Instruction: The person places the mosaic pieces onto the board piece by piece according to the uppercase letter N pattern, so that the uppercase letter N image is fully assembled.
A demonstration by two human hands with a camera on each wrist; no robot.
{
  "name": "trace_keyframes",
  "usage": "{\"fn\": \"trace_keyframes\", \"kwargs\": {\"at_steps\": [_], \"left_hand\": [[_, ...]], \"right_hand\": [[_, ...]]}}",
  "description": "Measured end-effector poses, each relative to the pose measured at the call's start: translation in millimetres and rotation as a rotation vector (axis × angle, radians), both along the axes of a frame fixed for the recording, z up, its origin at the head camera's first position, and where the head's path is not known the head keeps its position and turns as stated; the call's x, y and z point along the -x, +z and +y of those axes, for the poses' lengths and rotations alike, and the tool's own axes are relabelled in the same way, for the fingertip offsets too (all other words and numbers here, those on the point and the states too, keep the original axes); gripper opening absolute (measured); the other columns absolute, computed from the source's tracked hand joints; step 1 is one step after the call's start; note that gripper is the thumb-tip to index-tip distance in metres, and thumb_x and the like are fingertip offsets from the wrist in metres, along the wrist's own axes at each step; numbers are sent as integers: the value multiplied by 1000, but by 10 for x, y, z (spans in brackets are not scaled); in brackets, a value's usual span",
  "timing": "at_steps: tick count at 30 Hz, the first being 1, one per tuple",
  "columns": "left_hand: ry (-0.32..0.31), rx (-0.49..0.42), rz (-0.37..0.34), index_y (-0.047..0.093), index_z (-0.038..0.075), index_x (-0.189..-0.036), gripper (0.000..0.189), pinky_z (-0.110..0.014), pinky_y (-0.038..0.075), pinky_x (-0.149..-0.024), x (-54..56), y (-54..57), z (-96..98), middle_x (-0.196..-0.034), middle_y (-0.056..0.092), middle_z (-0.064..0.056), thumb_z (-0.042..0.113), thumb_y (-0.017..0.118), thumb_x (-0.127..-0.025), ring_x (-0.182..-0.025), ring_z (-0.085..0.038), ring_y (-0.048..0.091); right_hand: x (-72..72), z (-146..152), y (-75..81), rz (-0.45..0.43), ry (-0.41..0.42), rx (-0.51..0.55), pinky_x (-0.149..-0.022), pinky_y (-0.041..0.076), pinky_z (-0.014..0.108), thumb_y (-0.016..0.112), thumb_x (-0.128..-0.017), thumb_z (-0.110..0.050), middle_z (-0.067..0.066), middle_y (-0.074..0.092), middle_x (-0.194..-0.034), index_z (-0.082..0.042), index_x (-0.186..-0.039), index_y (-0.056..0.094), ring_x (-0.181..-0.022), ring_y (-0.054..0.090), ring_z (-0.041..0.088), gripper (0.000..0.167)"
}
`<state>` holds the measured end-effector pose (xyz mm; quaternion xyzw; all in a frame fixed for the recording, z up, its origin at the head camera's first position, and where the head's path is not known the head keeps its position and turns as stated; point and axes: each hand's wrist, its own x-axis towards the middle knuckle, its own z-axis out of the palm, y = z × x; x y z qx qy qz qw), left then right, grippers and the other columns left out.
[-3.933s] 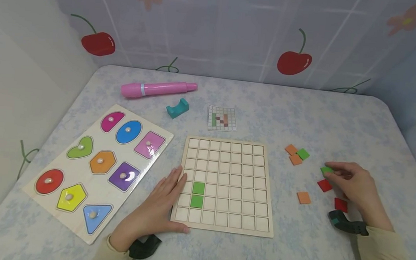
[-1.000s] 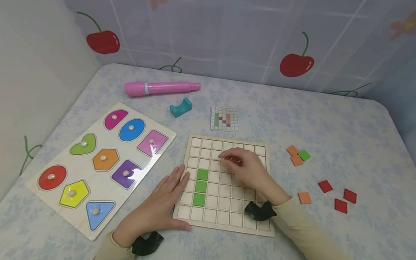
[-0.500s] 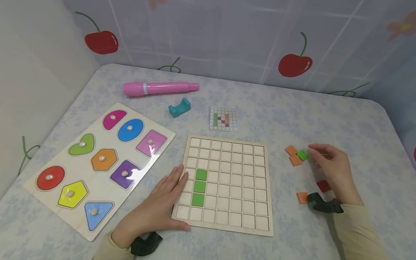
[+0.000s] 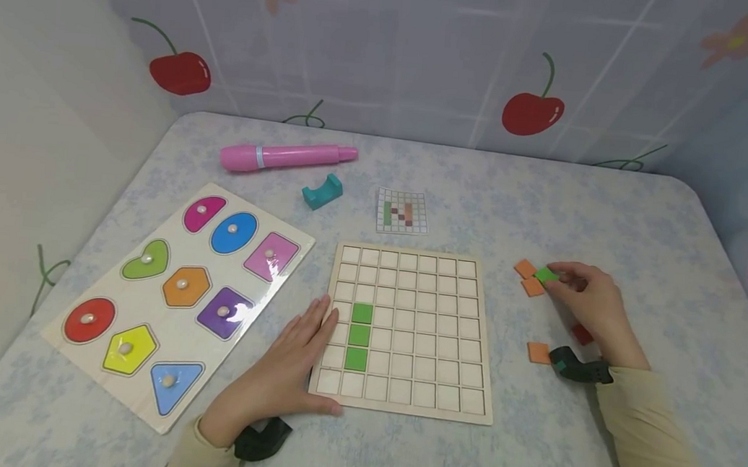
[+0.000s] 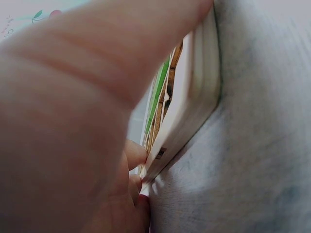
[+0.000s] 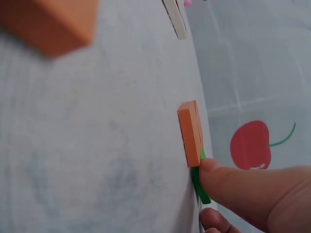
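Note:
A square wooden grid board point(image 4: 406, 333) lies on the table, with three green tiles point(image 4: 359, 335) in a vertical line in its second column from the left. My left hand point(image 4: 286, 365) rests at the board's left edge, fingers straight and thumb along the near corner. To the right of the board, my right hand point(image 4: 587, 299) pinches a loose green tile point(image 4: 545, 275) between thumb and forefinger. This tile overlaps two orange tiles point(image 4: 531, 286) beside it. In the right wrist view the thumb presses on the green tile point(image 6: 201, 188), next to an orange tile point(image 6: 190, 133).
Another orange tile point(image 4: 538, 353) and a partly hidden red tile point(image 4: 582, 334) lie near the right wrist. Behind the board is a small printed grid card point(image 4: 402, 211). A knobbed shape puzzle point(image 4: 180, 307), a teal cradle-shaped block point(image 4: 322, 192) and a pink pen-like stick point(image 4: 288, 157) occupy the left side.
A third green tile has joined the line on the board. My right hand has gone from over the board to the right and now pinches another green tile. The left hand has stayed put.

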<state>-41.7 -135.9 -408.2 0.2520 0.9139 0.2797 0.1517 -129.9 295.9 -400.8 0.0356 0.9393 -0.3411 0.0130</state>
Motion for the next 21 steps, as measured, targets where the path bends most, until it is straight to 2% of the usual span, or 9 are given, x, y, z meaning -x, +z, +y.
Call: {"fn": "trace_keyframes", "kwargs": {"at_steps": [6, 12, 18, 21], "left_hand": [[-4, -3, 9, 10, 1, -149, 125, -44, 3, -109, 0, 8, -15, -155, -8, -9, 54, 81, -61, -139, -20, -10], [-6, -11, 9, 10, 1, -149, 125, -44, 3, -109, 3, 6, -18, -155, -7, -9, 54, 81, -61, -139, -19, -10], [-9, -13, 9, 9, 1, -149, 125, -44, 3, -109, 1, -5, -11, -155, -8, -9, 54, 81, -61, -139, -19, -11], [-10, -13, 8, 9, 1, -149, 125, -45, 3, -109, -3, -9, -11, -155, -9, -9, 55, 81, -62, -139, -19, -11]], "right_hand": [[-1, -45, -25, 43, 7, -35, -67, 41, 43, 59, -93, -15, 24, 51, -109, 3, -122, 55, -89, 48, 35, 34], [-17, -67, -15, 95, -3, -28, -63, 40, 38, 59, -93, -14, 20, 56, -100, 3, -115, 57, -84, 51, 30, 28], [-26, -34, 38, 126, -80, -45, -57, 41, 32, 56, -94, -20, 18, 62, -94, 0, -107, 63, -79, 55, 28, 25], [21, 40, -27, 161, -93, -47, -56, 43, 29, 57, -94, -25, 14, 64, -91, -5, -106, 65, -75, 57, 23, 25]]}}
